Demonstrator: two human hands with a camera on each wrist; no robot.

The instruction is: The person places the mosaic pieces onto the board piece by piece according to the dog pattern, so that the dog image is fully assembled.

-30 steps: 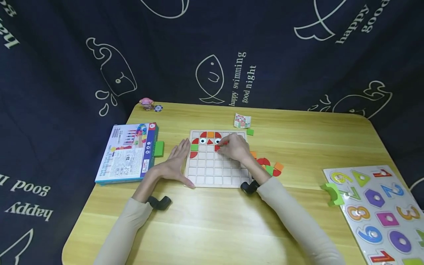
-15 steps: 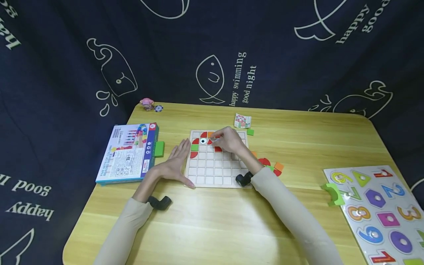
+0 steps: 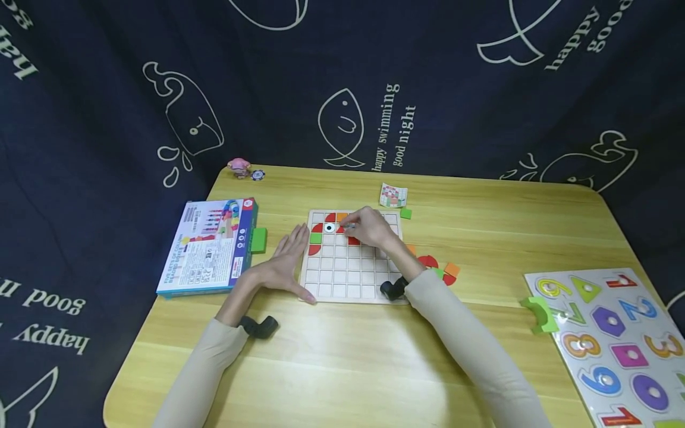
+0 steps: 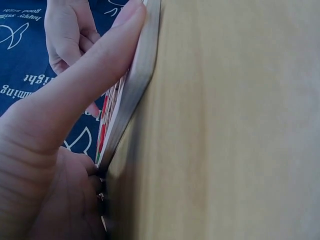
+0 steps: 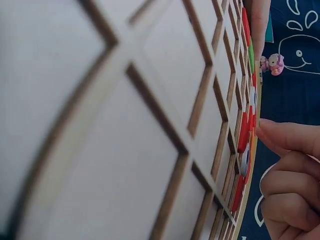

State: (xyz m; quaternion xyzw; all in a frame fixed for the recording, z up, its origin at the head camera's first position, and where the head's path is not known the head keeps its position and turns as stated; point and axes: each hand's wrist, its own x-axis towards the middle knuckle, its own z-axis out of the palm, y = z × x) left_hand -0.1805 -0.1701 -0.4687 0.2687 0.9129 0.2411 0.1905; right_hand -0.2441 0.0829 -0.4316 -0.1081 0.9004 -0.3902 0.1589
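Shifted left since 1 s ago: R hand (image 3: 370, 227), then over R eye disc (image 5: 245, 160), now has its fingertips at red triangle (image 3: 340, 230), btwn that disc & L eye disc (image 3: 329, 227). L hand (image 3: 282, 266) & grid board (image 3: 340, 276) sit as they did.

R hand: thumb & index tips come together at the triangle, other fingers curled; can't tell if they're clamped on the pc or just nudging it. L hand: fingers & thumb spread apart, lying along the board's L edge, thumb by the near L corner, gripping nothing.

Board lies flat on the table (image 3: 342, 368) in front of the person. Done so far: upper part of the design, incl. both eyes, red quarter-rounds (image 3: 318, 228), orange square (image 3: 342, 217), green square (image 3: 316, 238) & a red pc (image 3: 354, 241) partly under R hand.

Left, as I judge it: most of the rest, since the lower rows in view are bare. Loose red pcs (image 3: 428, 261) & orange pc (image 3: 452, 269) wait R of the board. Pattern card (image 3: 393, 195) beyond the far edge is prob. the reference; too small to check cell by cell.
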